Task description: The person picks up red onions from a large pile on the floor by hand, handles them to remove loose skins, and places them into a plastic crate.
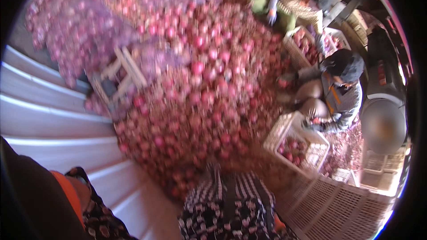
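Observation:
Close to the camera at the lower left is a large dark shape with an orange band, apparently my left hand (36,193) in a dark glove. Its fingers cannot be made out. The floral sleeve (105,221) runs below it. My right hand is out of view; a small orange patch (279,224), perhaps a glove cuff, shows beside my patterned clothing (230,206). Before me spreads a large heap of loose red onions (206,86), somewhat blurred. Filled purple mesh sacks (86,33) lie at its upper left.
A wooden frame (130,66), perhaps a stool, lies at the heap's left. Corrugated metal sheeting (50,116) borders it. At right, a seated person (343,96) touches a plastic crate (270,136) holding onions. Another person (297,0) sits beyond, near further crates. A crate (340,203) stands lower right.

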`<control>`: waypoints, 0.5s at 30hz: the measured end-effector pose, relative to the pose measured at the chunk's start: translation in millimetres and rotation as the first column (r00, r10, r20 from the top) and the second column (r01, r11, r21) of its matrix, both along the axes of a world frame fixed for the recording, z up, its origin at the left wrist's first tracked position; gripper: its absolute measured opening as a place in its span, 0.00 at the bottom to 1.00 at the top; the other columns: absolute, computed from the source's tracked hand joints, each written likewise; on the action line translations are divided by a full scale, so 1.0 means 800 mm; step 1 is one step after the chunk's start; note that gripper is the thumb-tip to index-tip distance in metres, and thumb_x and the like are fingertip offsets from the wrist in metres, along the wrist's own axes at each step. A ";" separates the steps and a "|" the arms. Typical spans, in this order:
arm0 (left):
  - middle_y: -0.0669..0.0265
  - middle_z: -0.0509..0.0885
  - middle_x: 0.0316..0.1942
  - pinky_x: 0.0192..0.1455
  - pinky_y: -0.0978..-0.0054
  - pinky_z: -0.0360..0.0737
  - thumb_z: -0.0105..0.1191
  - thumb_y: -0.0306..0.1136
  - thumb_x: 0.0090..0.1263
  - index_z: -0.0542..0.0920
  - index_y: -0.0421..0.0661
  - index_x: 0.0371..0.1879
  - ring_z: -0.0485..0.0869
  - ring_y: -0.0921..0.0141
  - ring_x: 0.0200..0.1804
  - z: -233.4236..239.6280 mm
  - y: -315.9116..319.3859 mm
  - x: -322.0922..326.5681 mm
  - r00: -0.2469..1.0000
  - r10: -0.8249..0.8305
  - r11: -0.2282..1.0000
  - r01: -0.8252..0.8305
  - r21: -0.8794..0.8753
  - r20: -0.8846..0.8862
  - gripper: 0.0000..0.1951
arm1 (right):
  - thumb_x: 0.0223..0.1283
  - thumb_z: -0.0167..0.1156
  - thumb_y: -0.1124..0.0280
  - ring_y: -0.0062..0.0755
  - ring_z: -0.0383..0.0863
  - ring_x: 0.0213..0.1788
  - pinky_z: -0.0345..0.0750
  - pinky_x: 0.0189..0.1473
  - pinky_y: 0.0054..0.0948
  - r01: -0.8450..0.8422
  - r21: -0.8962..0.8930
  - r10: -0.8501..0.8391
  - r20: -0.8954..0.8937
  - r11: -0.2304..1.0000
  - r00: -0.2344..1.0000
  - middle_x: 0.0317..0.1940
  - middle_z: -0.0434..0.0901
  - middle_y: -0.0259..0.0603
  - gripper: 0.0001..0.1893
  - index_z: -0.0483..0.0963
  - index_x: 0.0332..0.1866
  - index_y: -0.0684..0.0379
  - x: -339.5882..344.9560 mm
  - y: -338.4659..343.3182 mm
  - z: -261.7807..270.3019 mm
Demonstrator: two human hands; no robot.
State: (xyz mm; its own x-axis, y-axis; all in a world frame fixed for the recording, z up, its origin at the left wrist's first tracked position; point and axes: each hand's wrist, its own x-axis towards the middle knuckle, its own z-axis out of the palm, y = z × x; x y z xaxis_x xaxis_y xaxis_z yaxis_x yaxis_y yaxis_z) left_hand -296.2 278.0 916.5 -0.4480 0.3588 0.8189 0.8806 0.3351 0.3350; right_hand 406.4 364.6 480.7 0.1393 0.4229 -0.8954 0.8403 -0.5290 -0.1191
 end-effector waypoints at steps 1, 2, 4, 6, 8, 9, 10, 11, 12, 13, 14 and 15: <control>0.49 0.68 0.61 0.65 0.64 0.63 0.55 0.21 0.53 0.62 0.33 0.62 0.69 0.58 0.62 -0.056 -0.007 -0.007 0.999 -0.018 1.000 0.017 0.003 0.051 0.33 | 0.62 0.51 0.58 0.43 0.79 0.38 0.76 0.36 0.38 0.014 -0.017 -0.012 0.081 1.000 0.997 0.42 0.78 0.44 0.20 0.70 0.55 0.57 0.043 -0.026 0.008; 0.49 0.68 0.61 0.65 0.64 0.63 0.54 0.21 0.53 0.62 0.33 0.62 0.69 0.58 0.62 -0.093 0.011 -0.007 0.993 -0.074 0.997 0.070 0.042 0.089 0.33 | 0.62 0.51 0.58 0.42 0.79 0.38 0.77 0.36 0.38 0.055 -0.002 -0.054 0.137 0.998 0.989 0.41 0.78 0.44 0.20 0.70 0.55 0.57 0.076 -0.033 0.023; 0.49 0.68 0.61 0.65 0.64 0.63 0.54 0.20 0.53 0.62 0.33 0.62 0.69 0.58 0.62 -0.062 -0.002 0.020 0.999 -0.020 1.000 0.020 -0.016 0.029 0.32 | 0.62 0.52 0.59 0.42 0.80 0.37 0.77 0.35 0.38 -0.031 -0.101 0.041 0.092 0.994 0.995 0.41 0.78 0.44 0.20 0.70 0.55 0.57 0.082 -0.007 -0.003; 0.49 0.68 0.61 0.65 0.65 0.63 0.53 0.20 0.53 0.62 0.33 0.61 0.69 0.58 0.62 -0.051 -0.007 0.022 0.998 0.018 0.998 -0.015 -0.054 0.059 0.32 | 0.62 0.52 0.60 0.42 0.80 0.36 0.77 0.34 0.38 -0.086 -0.168 0.100 0.079 0.982 0.992 0.41 0.79 0.43 0.19 0.70 0.55 0.57 0.075 0.031 0.000; 0.50 0.67 0.61 0.65 0.65 0.63 0.53 0.19 0.54 0.62 0.32 0.61 0.69 0.59 0.62 -0.080 0.000 0.030 0.992 0.014 0.999 -0.008 -0.044 0.126 0.32 | 0.62 0.53 0.60 0.41 0.80 0.35 0.77 0.33 0.38 -0.091 -0.180 0.102 0.050 0.979 0.994 0.41 0.79 0.43 0.19 0.70 0.55 0.57 0.074 0.072 -0.022; 0.50 0.67 0.61 0.65 0.65 0.63 0.53 0.19 0.54 0.62 0.32 0.61 0.69 0.59 0.62 -0.088 -0.008 0.041 0.984 0.072 0.995 -0.059 -0.084 0.160 0.32 | 0.62 0.53 0.60 0.41 0.80 0.35 0.78 0.33 0.38 -0.122 -0.226 0.127 0.007 0.967 0.992 0.40 0.79 0.43 0.19 0.70 0.55 0.58 0.062 0.101 -0.051; 0.50 0.67 0.61 0.65 0.65 0.63 0.52 0.19 0.54 0.62 0.32 0.61 0.69 0.59 0.62 -0.100 -0.016 0.052 0.972 0.125 0.988 -0.104 -0.114 0.199 0.31 | 0.62 0.53 0.61 0.41 0.80 0.35 0.78 0.33 0.38 -0.127 -0.264 0.124 -0.029 0.956 0.992 0.40 0.79 0.43 0.19 0.70 0.55 0.58 0.049 0.131 -0.077; 0.50 0.67 0.61 0.65 0.65 0.63 0.52 0.19 0.54 0.62 0.32 0.61 0.69 0.59 0.62 -0.110 -0.034 0.064 0.947 0.193 0.977 -0.161 -0.142 0.257 0.31 | 0.62 0.54 0.61 0.41 0.81 0.34 0.78 0.32 0.38 -0.135 -0.308 0.120 -0.068 0.942 0.990 0.40 0.79 0.42 0.19 0.70 0.55 0.58 0.028 0.161 -0.106; 0.50 0.67 0.61 0.65 0.65 0.62 0.52 0.18 0.54 0.62 0.32 0.61 0.69 0.59 0.62 -0.188 -0.030 0.049 0.907 0.131 0.991 -0.113 -0.069 0.400 0.31 | 0.62 0.54 0.61 0.41 0.81 0.34 0.78 0.32 0.38 -0.009 -0.241 -0.002 -0.047 0.971 0.999 0.40 0.79 0.42 0.19 0.70 0.55 0.58 0.041 0.195 -0.117; 0.50 0.67 0.61 0.65 0.65 0.62 0.52 0.18 0.54 0.62 0.32 0.61 0.69 0.59 0.62 -0.203 -0.037 0.065 0.856 0.190 0.981 -0.151 -0.119 0.481 0.31 | 0.62 0.54 0.62 0.41 0.81 0.33 0.78 0.31 0.38 0.023 -0.285 -0.055 -0.105 0.958 0.993 0.40 0.79 0.42 0.19 0.70 0.55 0.58 0.027 0.231 -0.151; 0.50 0.67 0.61 0.65 0.65 0.62 0.52 0.18 0.54 0.62 0.32 0.61 0.69 0.59 0.62 -0.225 -0.048 0.085 0.789 0.252 0.967 -0.186 -0.173 0.561 0.31 | 0.62 0.54 0.62 0.41 0.81 0.33 0.78 0.31 0.38 0.039 -0.311 -0.089 -0.149 0.950 0.985 0.40 0.79 0.42 0.19 0.70 0.55 0.58 0.008 0.262 -0.183; 0.50 0.67 0.61 0.65 0.65 0.62 0.51 0.18 0.54 0.62 0.32 0.61 0.69 0.59 0.62 -0.251 -0.057 0.111 0.717 0.302 0.952 -0.192 -0.239 0.628 0.31 | 0.62 0.55 0.61 0.41 0.81 0.30 0.77 0.26 0.37 0.035 -0.325 -0.149 -0.331 0.945 0.932 0.36 0.79 0.40 0.17 0.70 0.53 0.55 -0.042 0.296 -0.176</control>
State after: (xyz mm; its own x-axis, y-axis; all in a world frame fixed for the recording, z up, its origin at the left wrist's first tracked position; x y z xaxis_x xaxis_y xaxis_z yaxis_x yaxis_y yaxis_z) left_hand -207.1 232.7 715.5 -0.9387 0.2475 0.2399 0.3430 0.6021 0.7209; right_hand 372.9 601.7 340.0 -0.1787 0.1177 -0.9768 0.7214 -0.6594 -0.2115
